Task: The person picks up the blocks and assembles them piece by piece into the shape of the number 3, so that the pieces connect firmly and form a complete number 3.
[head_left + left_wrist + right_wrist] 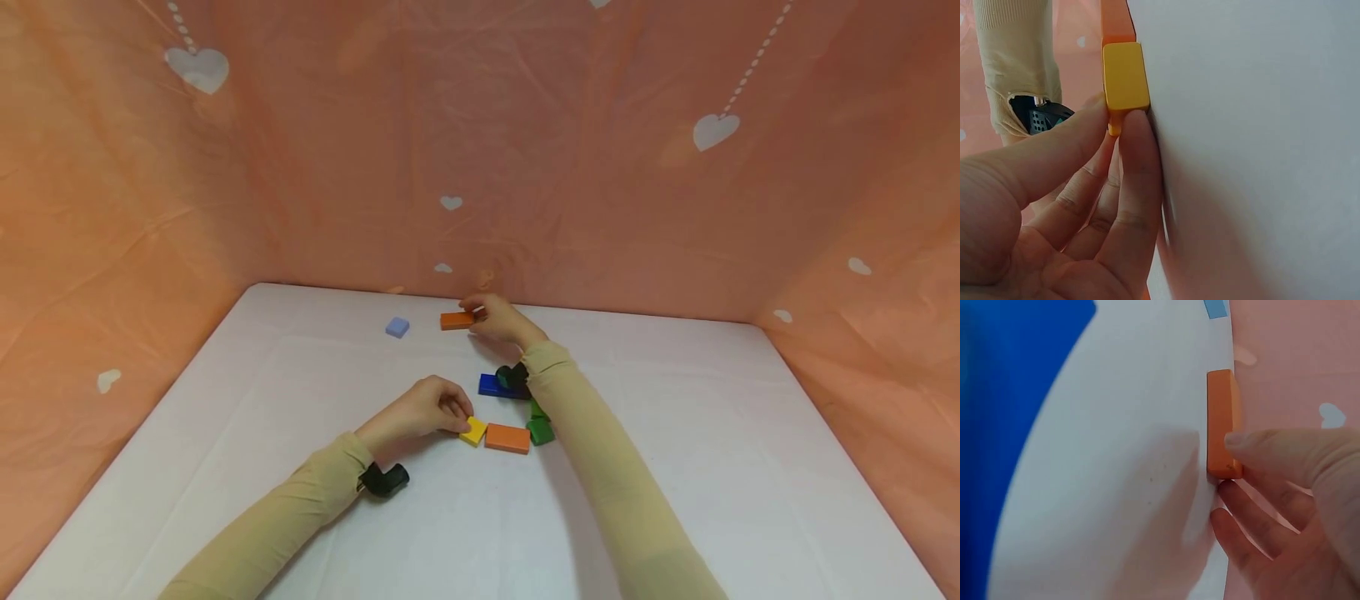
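My left hand (pixel 429 407) pinches a small yellow block (pixel 473 432) between thumb and fingertips, low at the table. One end of an orange rectangular block (pixel 507 439) lies right beside the yellow one. Farther back, my right hand (pixel 501 321) holds the right end of a second orange block (pixel 453 322). In the right wrist view its thumb presses the side of that orange block (pixel 1220 422), with other fingers at its lower end and partly hidden behind it. Below the right wrist lies a long blue block (pixel 491 386), partly covered by the wrist camera.
Two green blocks (pixel 540 432) lie by the near orange block's right end, partly hidden by the right sleeve. A light blue square block (pixel 397 327) sits at the back left. Pinkish-orange cloth (pixel 525 167) with white hearts surrounds the white table (pixel 675 467).
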{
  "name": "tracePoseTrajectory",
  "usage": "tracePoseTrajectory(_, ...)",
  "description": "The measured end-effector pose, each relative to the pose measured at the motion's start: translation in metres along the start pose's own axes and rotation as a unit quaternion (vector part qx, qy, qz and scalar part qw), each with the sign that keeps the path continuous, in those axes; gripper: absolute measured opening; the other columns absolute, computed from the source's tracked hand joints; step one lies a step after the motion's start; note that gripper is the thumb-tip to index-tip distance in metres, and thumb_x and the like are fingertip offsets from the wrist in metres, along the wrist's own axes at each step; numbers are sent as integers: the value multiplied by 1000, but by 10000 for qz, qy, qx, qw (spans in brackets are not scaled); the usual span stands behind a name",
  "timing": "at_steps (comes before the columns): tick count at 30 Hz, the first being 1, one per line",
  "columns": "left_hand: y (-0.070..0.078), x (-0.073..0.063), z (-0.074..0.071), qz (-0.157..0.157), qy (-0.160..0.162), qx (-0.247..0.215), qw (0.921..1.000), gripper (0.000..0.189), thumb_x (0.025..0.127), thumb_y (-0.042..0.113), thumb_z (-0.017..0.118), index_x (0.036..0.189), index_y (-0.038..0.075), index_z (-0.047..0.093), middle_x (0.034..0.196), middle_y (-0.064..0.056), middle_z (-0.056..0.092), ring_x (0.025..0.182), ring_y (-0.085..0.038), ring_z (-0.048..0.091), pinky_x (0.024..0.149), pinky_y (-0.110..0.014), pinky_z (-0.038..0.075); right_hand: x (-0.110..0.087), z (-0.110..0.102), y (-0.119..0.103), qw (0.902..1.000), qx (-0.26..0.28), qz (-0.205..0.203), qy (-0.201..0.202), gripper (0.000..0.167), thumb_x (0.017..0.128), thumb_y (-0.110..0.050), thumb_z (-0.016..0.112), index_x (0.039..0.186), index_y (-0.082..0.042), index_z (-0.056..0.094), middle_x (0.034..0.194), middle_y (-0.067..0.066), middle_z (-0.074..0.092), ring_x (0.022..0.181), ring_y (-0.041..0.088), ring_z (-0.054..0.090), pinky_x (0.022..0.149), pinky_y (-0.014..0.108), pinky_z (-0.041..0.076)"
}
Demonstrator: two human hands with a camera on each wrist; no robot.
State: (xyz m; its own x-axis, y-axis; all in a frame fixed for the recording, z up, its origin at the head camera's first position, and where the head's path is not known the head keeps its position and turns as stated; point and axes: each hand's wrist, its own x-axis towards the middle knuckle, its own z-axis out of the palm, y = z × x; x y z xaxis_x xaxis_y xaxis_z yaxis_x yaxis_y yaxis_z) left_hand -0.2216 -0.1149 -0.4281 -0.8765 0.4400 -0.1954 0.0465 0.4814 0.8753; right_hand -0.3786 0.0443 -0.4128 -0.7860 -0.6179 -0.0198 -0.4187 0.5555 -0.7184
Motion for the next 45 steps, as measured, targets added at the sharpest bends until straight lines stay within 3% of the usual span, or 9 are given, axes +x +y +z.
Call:
tracePoseTrajectory(9, -2, -1, 1, 126, -69, -56, 9999, 13, 81, 4, 76, 90, 1, 68, 77, -4, 64, 70, -14, 60, 67, -26, 52, 2, 2, 0, 9998, -198, -42, 55, 40, 83, 10, 63, 124, 6, 58, 123, 20, 59, 112, 31, 54, 96, 35, 43)
tracePoseTrajectory(17, 0, -2, 1, 173, -91, -69, 9998, 12, 81, 3, 75, 90, 0, 68, 77, -3, 64, 68, -14, 59, 65, -26, 51, 0, 3, -4, 9994, -344, 33, 24, 40, 85, 7, 61, 125, 4, 58, 126, 17, 58, 112, 30, 54, 97, 34, 42)
tracePoseTrajectory(32, 2, -2, 2, 47, -10, -3, 10000, 12, 80, 1, 76, 89, 1, 68, 76, -3, 64, 69, -14, 59, 65, -26, 52, 3, 5, -1, 9991, -405, 135, 68, 37, 87, 4, 63, 124, 1, 60, 124, 14, 59, 113, 27, 54, 96, 33, 44)
tracePoseTrajectory(45, 3, 0, 1, -131, 13, -21, 9999, 13, 79, 0, 76, 89, 2, 68, 77, -4, 63, 69, -14, 58, 65, -25, 51, 2, 0, -1, 9981, -533, 249, -156, 35, 87, 0, 66, 122, 1, 62, 121, 14, 59, 108, 27, 55, 94, 33, 45)
